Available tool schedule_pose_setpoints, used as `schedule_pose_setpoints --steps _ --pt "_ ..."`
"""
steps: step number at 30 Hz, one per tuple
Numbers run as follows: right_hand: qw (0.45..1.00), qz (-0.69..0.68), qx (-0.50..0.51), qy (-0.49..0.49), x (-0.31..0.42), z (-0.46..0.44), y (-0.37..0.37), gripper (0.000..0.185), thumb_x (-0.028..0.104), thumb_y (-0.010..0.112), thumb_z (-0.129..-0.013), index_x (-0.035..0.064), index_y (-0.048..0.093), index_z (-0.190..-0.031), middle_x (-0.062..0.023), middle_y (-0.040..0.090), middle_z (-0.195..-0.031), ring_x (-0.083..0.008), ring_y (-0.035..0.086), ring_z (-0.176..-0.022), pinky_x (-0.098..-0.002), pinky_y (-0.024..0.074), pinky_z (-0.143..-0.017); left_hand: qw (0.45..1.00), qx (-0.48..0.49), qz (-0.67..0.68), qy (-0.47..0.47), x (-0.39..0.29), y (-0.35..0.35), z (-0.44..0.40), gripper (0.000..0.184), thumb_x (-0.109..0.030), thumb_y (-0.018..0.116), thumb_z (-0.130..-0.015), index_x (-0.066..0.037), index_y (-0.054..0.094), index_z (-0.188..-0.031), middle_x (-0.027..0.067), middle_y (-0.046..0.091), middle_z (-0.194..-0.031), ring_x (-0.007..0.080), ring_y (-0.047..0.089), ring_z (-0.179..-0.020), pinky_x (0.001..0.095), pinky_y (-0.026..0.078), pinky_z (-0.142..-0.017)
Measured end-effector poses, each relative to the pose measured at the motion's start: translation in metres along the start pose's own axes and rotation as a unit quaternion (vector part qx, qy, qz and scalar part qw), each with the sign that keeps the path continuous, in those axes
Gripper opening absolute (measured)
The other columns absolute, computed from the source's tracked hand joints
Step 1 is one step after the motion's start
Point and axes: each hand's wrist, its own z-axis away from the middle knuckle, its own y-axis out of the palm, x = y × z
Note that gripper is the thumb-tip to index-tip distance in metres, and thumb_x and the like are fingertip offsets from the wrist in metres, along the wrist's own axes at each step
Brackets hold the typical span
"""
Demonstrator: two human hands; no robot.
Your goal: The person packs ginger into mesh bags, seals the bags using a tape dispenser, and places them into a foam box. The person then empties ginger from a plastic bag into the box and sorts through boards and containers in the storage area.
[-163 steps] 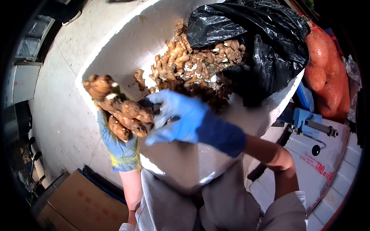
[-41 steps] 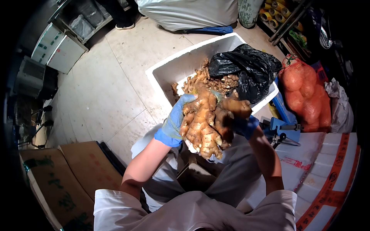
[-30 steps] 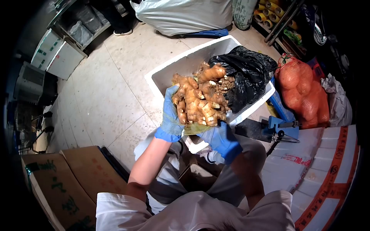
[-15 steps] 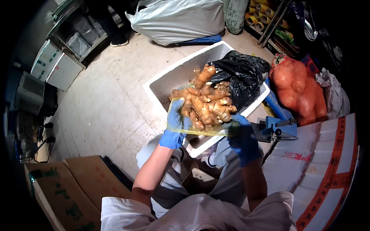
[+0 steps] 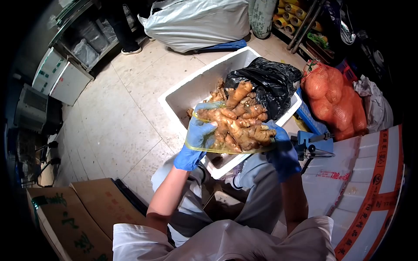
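Note:
A large knobbly ginger root (image 5: 241, 126) is held between my two blue-gloved hands, over the near part of a white foam box (image 5: 173, 98). A yellow mesh net (image 5: 222, 151) stretches around its near side from one hand to the other. My left hand (image 5: 198, 135) wraps the left end of the root, its thumb on top and the mesh over its fingers. At the right end, my right hand (image 5: 282, 148) grips the root and the net's edge, its fingers partly hidden. More ginger (image 5: 216, 92) lies in the box beside a crumpled black plastic bag (image 5: 276, 82).
Orange net sacks (image 5: 333, 95) stand right of the box, near a blue metal device (image 5: 315, 143). Taped white cartons (image 5: 344, 187) are at lower right, brown cardboard boxes (image 5: 96, 209) at lower left. A large white sack (image 5: 198, 26) sits behind. Another person's shoe (image 5: 131, 51) shows at upper left.
My hands have moved slightly apart, stretching the yellow net wider around the ginger root. The root has shifted a little to the right and tilted. The view has shifted slightly.

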Motion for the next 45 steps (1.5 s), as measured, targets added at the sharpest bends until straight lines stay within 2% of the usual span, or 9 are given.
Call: schedule_pose_setpoints --steps 16,23,26,30,35,37,41,43,45 --pt "0.969 -0.216 0.025 0.117 -0.065 -0.051 -0.008 0.018 0.029 0.043 -0.084 0.0144 0.053 -0.081 -0.0007 0.052 -0.058 -0.0106 0.04 -0.035 -0.0228 0.0255 -0.028 0.977 0.024 -0.209 0.036 -0.001 -0.005 -0.003 0.02 -0.005 0.058 -0.076 -0.001 0.053 -0.096 0.0094 0.054 -0.106 0.0157 0.048 -0.099 0.0286 0.037 -0.087" --pt "0.966 -0.252 0.043 -0.024 -0.101 -0.05 -0.018 0.02 0.012 0.052 -0.077 0.0041 0.054 -0.096 -0.0064 0.059 -0.082 -0.0184 0.058 -0.073 -0.0261 0.0466 -0.066 0.938 0.065 -0.338 0.043 -0.015 0.002 0.006 0.021 -0.006 0.058 -0.076 -0.001 0.054 -0.096 0.0084 0.055 -0.104 0.0154 0.047 -0.101 0.0279 0.034 -0.089" --pt "0.904 0.255 0.058 -0.338 -0.11 -0.051 -0.025 0.029 -0.001 0.051 -0.072 -0.0012 0.052 -0.101 -0.0078 0.059 -0.088 -0.0194 0.058 -0.081 -0.0264 0.0457 -0.073 0.948 0.08 -0.309 0.021 -0.016 -0.002 0.004 0.021 -0.006 0.058 -0.076 -0.001 0.054 -0.095 0.0088 0.055 -0.104 0.016 0.048 -0.1 0.0279 0.034 -0.089" --pt "0.955 0.138 0.037 -0.261 -0.132 -0.063 -0.018 0.034 -0.008 0.047 -0.069 -0.0033 0.051 -0.102 -0.0086 0.058 -0.091 -0.0176 0.058 -0.083 -0.0257 0.0468 -0.074 0.992 0.085 -0.088 -0.015 0.004 -0.012 0.009 0.023 -0.004 0.057 -0.074 0.0 0.052 -0.096 0.0097 0.052 -0.107 0.0177 0.046 -0.103 0.0295 0.031 -0.092" --pt "0.911 -0.359 0.204 0.014 -0.11 -0.057 -0.028 0.036 -0.008 0.047 -0.069 -0.0022 0.051 -0.104 -0.01 0.058 -0.093 -0.0162 0.057 -0.086 -0.0269 0.0482 -0.075 0.91 0.095 -0.404 -0.001 -0.012 0.0 0.021 0.027 -0.009 0.059 -0.078 -0.002 0.054 -0.103 0.008 0.054 -0.107 0.0173 0.047 -0.103 0.028 0.034 -0.09" --pt "0.99 -0.015 0.101 -0.098 -0.126 -0.057 -0.025 0.038 -0.008 0.048 -0.069 -0.0019 0.05 -0.106 -0.0101 0.057 -0.095 -0.0174 0.057 -0.088 -0.0278 0.0474 -0.077 0.891 0.125 -0.436 -0.035 -0.017 -0.003 0.02 0.028 -0.013 0.06 -0.078 -0.004 0.054 -0.104 0.0057 0.054 -0.109 0.0158 0.048 -0.102 0.0269 0.034 -0.089" --pt "0.957 -0.272 0.099 0.038 -0.134 -0.058 -0.018 0.044 -0.01 0.052 -0.066 -0.0028 0.048 -0.109 -0.0108 0.057 -0.098 -0.0191 0.056 -0.091 -0.0268 0.0456 -0.08 0.921 0.09 -0.36 -0.119 -0.02 -0.012 0.01 0.024 -0.012 0.058 -0.079 -0.002 0.054 -0.101 0.0056 0.053 -0.108 0.0166 0.048 -0.101 0.027 0.036 -0.089" --pt "0.965 0.209 0.027 -0.158 -0.136 -0.053 -0.017 0.05 -0.011 0.056 -0.062 -0.0039 0.047 -0.11 -0.0122 0.057 -0.1 -0.0205 0.056 -0.093 -0.0252 0.0439 -0.082 0.959 0.045 -0.248 -0.132 -0.015 -0.013 0.013 0.021 -0.008 0.055 -0.079 -0.002 0.054 -0.099 0.0056 0.052 -0.108 0.014 0.048 -0.098 0.0245 0.036 -0.086" --pt "0.958 0.231 0.012 -0.17 -0.136 -0.056 -0.015 0.053 -0.012 0.057 -0.061 -0.0027 0.045 -0.112 -0.0099 0.056 -0.102 -0.017 0.055 -0.093 -0.0247 0.0437 -0.082 0.985 -0.024 -0.061 -0.159 -0.006 -0.016 0.016 0.017 -0.004 0.052 -0.077 -0.002 0.055 -0.094 0.0052 0.052 -0.108 0.0121 0.048 -0.096 0.0217 0.037 -0.084"
